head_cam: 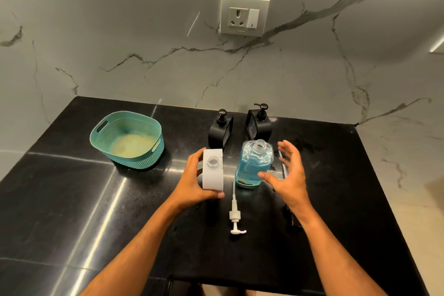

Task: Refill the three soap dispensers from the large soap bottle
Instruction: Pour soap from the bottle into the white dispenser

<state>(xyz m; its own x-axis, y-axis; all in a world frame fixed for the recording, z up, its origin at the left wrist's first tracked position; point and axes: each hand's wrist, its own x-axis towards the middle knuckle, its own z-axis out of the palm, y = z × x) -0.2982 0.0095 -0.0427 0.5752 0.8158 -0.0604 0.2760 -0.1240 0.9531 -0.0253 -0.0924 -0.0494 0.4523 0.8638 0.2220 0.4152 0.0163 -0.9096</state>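
A: Marble wall, black counter (pixel 336 199). We have the left hand (pixel 192 182) wrapped round the white dispenser (pixel 212 169), thumb at the near end, neck open, pump off. Right hand (pixel 288 173) spread, fingers straight, just beside the large soap bottle (pixel 253 166), not gripping it yet as far as we can tell.

B: Agreed. Bottle stands upright between the hands, cap off, mostly full of blue soap. Its white pump (pixel 235 214) lies on the counter in front.

A: Risks?

B: We'd flag the narrow dispenser neck. A full bottle tipped quickly likely overshoots and soap runs onto the counter. The counter around the bottle also looks wet, so the grip may slip.

A: Other containers?

B: Two black dispensers (pixel 221 130) (pixel 259 122) behind, near the wall, pumps on; fill level we can't tell. Teal basket (pixel 101 132) well to the left, yellowish patch on its floor. White dispenser's level is hidden too.
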